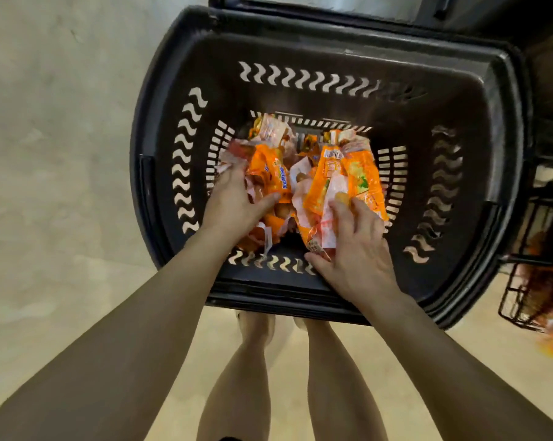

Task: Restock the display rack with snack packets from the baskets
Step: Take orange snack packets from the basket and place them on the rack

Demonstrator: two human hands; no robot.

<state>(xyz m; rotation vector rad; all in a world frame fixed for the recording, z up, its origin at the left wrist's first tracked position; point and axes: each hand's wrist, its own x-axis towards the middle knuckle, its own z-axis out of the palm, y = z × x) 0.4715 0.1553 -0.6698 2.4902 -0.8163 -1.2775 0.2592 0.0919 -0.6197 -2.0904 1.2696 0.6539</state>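
A black plastic basket [478, 173] with wavy slots stands in front of me, and several orange snack packets [313, 154] lie on its bottom. Both my hands reach down into it. My left hand [237, 198] grips a bunch of orange packets [269, 168] at the left of the pile, fingers curled round them. On the right of the pile, my right hand [354, 246] holds another bunch of orange packets [339, 176], thumb on top and fingers underneath. The wire display rack [517, 297] shows at the right edge, with blurred orange packets in it.
The basket sits above a pale floor [62, 218], with my bare legs [246, 377] below its near rim. A dark frame or shelf unit [548, 90] runs along the right side behind the basket. Open floor lies to the left.
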